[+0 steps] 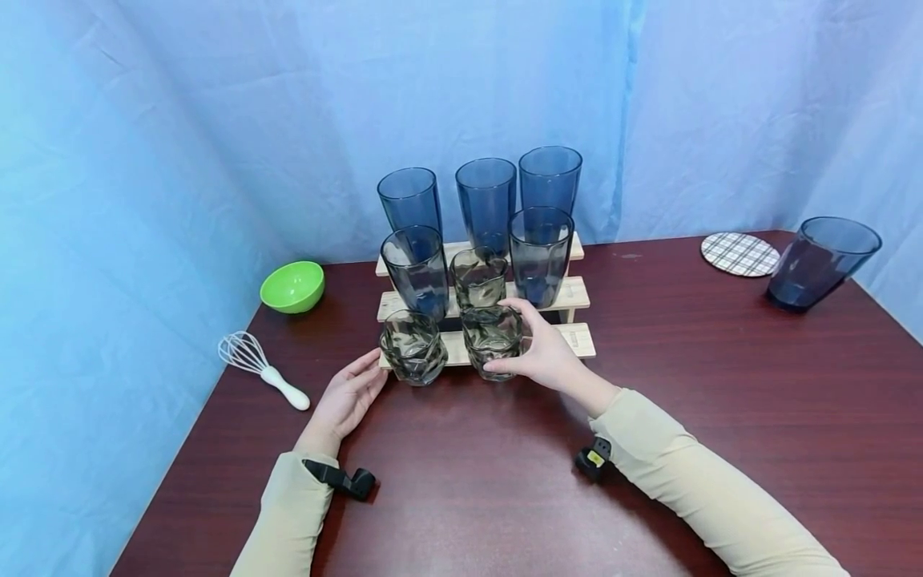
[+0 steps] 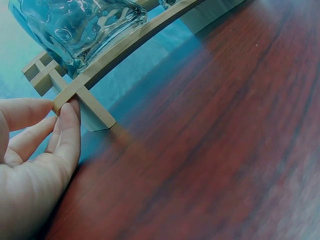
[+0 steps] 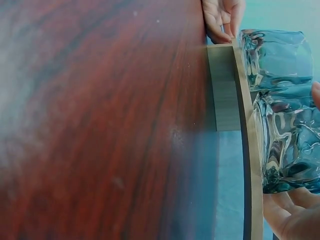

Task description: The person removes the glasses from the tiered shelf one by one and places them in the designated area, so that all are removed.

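Grasping a squat, smoky, rippled glass tumbler [image 1: 490, 343] is the right hand [image 1: 546, 355] (the left hand [image 1: 348, 402] pinches the tiered wooden rack [image 1: 579, 340]).

Here's the dark red, wood-grained tabletop [image 1: 469, 489], and a three-step wooden rack [image 1: 580, 340] stands toward the back, bearing tall blue glasses [image 1: 486, 196] and short faceted glasses [image 1: 413, 353]! Out left, a green bowl [image 1: 292, 287] sits, white whisk [image 1: 265, 372] lying nearby; over right, a checked coaster [image 1: 740, 254], another tall glass [image 1: 818, 268] just beside it!
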### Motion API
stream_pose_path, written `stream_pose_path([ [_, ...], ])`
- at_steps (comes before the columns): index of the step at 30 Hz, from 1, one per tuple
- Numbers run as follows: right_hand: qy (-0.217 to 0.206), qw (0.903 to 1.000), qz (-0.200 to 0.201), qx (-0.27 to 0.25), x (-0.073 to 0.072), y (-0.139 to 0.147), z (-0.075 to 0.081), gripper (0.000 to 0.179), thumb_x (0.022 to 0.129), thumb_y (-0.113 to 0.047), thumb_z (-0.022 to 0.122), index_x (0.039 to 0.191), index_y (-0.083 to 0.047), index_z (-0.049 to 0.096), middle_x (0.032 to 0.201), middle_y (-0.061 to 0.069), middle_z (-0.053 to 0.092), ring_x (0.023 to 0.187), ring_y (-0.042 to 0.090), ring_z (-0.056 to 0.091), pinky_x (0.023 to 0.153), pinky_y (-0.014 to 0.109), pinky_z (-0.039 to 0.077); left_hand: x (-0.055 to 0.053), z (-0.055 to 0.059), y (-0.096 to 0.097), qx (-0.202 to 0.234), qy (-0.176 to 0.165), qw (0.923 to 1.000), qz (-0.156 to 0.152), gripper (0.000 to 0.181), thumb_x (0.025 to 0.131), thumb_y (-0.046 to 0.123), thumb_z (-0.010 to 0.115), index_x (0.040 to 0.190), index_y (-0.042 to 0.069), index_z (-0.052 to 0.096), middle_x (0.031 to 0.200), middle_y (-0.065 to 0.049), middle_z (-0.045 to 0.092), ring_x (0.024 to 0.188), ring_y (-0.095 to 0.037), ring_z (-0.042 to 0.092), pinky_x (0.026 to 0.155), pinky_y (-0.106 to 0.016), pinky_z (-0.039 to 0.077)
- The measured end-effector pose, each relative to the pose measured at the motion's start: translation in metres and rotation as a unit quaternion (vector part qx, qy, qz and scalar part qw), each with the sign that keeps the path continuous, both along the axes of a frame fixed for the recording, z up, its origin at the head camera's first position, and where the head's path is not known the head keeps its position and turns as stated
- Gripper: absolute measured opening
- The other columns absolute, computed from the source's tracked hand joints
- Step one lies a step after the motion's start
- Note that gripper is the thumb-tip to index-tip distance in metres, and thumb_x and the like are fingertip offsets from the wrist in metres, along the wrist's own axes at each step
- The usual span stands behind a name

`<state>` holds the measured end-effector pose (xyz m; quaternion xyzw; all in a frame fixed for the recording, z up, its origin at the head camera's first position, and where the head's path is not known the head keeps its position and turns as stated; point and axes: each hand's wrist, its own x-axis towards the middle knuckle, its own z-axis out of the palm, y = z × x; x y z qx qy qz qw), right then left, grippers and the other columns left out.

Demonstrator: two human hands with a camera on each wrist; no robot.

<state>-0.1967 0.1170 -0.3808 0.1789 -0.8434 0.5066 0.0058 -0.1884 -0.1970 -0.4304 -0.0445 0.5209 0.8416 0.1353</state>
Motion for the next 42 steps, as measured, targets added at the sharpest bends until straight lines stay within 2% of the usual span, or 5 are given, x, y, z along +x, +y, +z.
stream_pose_path([
  [7, -0.008, 1.0000, -0.005, -0.002, 0.001, -0.001, 0.000, 0.087, 0.068, -0.025, 0.086, 0.140, -0.020, 0.037, 0.146, 0.008, 0.038, 0.128, 0.030, 0.044, 0.103, 0.051, 0.040, -0.001, -0.002, 0.000, 0.004, -0.001, 1.0000, 0.008, 0.046, 0.098, -0.008, 0.033, 0.143, -0.002, 0.026, 0.107, 0.007, 0.062, 0.099, -0.003, 0.060, 0.088, -0.015, 0.048],
  [14, -0.018, 0.9997, -0.011, -0.014, 0.004, -0.001, 0.001, 0.086, 0.069, -0.024, 0.086, 0.140, -0.021, 0.037, 0.149, 0.006, 0.035, 0.129, 0.032, 0.043, 0.103, 0.051, 0.040, 0.000, -0.001, 0.000, -0.005, 0.001, 1.0000, 0.002, 0.053, 0.098, -0.009, 0.031, 0.148, -0.006, 0.013, 0.107, 0.008, 0.058, 0.097, -0.002, 0.059, 0.088, -0.014, 0.047],
  [23, -0.032, 0.9986, -0.019, -0.038, 0.008, 0.002, 0.001, 0.085, 0.068, -0.021, 0.086, 0.139, -0.022, 0.039, 0.147, 0.009, 0.036, 0.125, 0.035, 0.047, 0.098, 0.050, 0.045, 0.001, 0.003, 0.001, -0.009, -0.003, 1.0000, 0.000, 0.053, 0.098, -0.009, 0.030, 0.148, -0.006, 0.014, 0.106, 0.007, 0.057, 0.097, -0.001, 0.059, 0.089, -0.013, 0.046],
  [31, -0.024, 0.9972, -0.011, -0.069, 0.011, 0.008, -0.001, 0.084, 0.066, -0.011, 0.086, 0.137, -0.018, 0.041, 0.122, 0.015, 0.056, 0.114, 0.031, 0.054, 0.099, 0.050, 0.045, 0.001, 0.002, 0.001, -0.011, -0.003, 0.9999, 0.000, 0.053, 0.098, -0.009, 0.030, 0.148, -0.006, 0.014, 0.108, 0.006, 0.056, 0.099, -0.001, 0.059, 0.091, -0.014, 0.046],
  [42, -0.015, 0.9950, -0.012, -0.098, 0.015, 0.020, -0.002, 0.084, 0.065, -0.001, 0.085, 0.135, -0.010, 0.041, 0.116, 0.020, 0.058, 0.110, 0.034, 0.058, 0.093, 0.047, 0.049, 0.001, 0.002, 0.001, 0.000, -0.009, 0.9999, 0.005, 0.052, 0.098, -0.008, 0.029, 0.149, -0.004, 0.015, 0.106, 0.009, 0.060, 0.099, -0.001, 0.059, 0.089, -0.014, 0.047],
])
